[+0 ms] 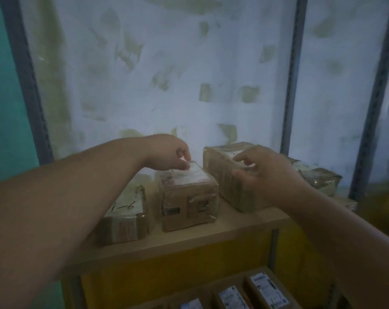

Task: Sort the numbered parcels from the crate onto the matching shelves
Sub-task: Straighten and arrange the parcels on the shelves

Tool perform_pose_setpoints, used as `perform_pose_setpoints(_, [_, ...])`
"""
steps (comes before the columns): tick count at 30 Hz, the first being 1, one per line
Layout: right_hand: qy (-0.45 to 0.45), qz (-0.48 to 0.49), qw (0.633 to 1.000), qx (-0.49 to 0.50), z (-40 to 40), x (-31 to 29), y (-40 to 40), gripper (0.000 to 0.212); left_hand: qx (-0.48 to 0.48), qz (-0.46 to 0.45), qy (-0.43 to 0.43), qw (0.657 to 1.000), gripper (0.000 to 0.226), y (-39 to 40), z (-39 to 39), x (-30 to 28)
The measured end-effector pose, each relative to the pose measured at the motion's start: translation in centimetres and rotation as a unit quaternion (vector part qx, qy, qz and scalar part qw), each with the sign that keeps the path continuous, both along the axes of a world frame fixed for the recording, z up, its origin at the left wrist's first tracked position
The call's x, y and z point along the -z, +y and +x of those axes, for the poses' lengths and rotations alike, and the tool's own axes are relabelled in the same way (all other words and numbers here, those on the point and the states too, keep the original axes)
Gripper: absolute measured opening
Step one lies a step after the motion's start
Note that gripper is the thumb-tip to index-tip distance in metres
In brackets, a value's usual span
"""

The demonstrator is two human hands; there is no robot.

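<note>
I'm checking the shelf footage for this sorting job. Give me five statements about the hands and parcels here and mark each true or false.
1. The left hand touches the top of the middle parcel. True.
2. The right hand hangs idle, away from every parcel. False: it grips the long parcel, fingers on top and thumb on its near side.
3. The leftmost parcel has "-6" handwritten on its top. True.
4. All the parcels lie on the floor. False: they sit on a wooden shelf.
5. The level beneath the shelf holds nothing. False: labelled boxes show there at the bottom edge.
</note>
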State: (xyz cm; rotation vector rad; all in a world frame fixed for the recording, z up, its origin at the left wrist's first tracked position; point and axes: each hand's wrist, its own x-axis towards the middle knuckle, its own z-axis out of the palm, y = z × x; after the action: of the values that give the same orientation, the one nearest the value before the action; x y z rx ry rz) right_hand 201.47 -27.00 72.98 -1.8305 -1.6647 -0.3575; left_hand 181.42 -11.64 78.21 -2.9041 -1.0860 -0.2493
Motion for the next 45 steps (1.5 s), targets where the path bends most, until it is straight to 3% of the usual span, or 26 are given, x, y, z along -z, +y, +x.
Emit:
perform_pose_setpoints(6, [0.001,-0.043,0.996,0.072,7.6,-1.9,-0.8,0.047,0.038,-0.01,-0.026,0.999,0.043,-0.5,6.1,-0.6])
perform_pose_setpoints(9, [0.016,-0.115,0.991,0.067,10.1,-2.1,0.5,0.06,0.017,-0.001,-0.01,1.0,0.052,0.0,8.9,-0.6])
perform_pose_setpoints(11, [0.017,-0.146,0.988,0.05,11.0,-2.0,1.3,0.056,0.003,-0.006,0.017,1.0,0.054,0.1,10.2,-0.7])
perform_pose_setpoints(14, [-0.01,-0.116,0.993,0.028,11.6,-1.5,2.1,0.045,-0.018,-0.034,0.027,0.999,0.051,0.0,11.4,-0.6])
perform_pose_setpoints(17, [-0.058,-0.105,0.992,0.034,12.5,-1.1,2.3,0.055,-0.03,-0.057,-0.01,0.998,0.046,-0.1,11.7,-0.3])
perform_pose_setpoints(21, [0.04,-0.115,0.993,-0.006,14.1,-1.0,1.9,0.044,-0.042,-0.041,-0.009,0.998,0.05,-0.7,11.8,-0.1])
perform_pose_setpoints(24, [0.063,-0.079,0.995,-0.011,13.6,-0.6,1.5,0.037,-0.046,-0.048,0.004,0.998,0.049,-1.0,11.1,-0.3])
perform_pose_setpoints(35, [0.047,-0.074,0.996,0.017,11.2,-0.4,0.4,0.042,-0.028,-0.058,0.009,0.998,0.041,-0.3,9.8,-0.8])
perform_pose_setpoints(38, [0.058,-0.082,0.995,0.015,12.6,-0.2,-1.0,0.046,-0.022,-0.018,0.022,0.999,0.04,-0.2,10.8,-1.2])
perform_pose_setpoints(41, [0.073,-0.042,0.994,0.065,15.8,-0.1,-3.4,0.04,0.012,0.043,0.019,0.999,0.04,-0.7,13.5,-1.6])
perform_pose_setpoints(45, [0.044,-0.081,0.987,0.128,19.6,0.2,-5.0,0.034,0.083,0.042,0.029,0.995,0.038,-2.5,19.5,-2.2])
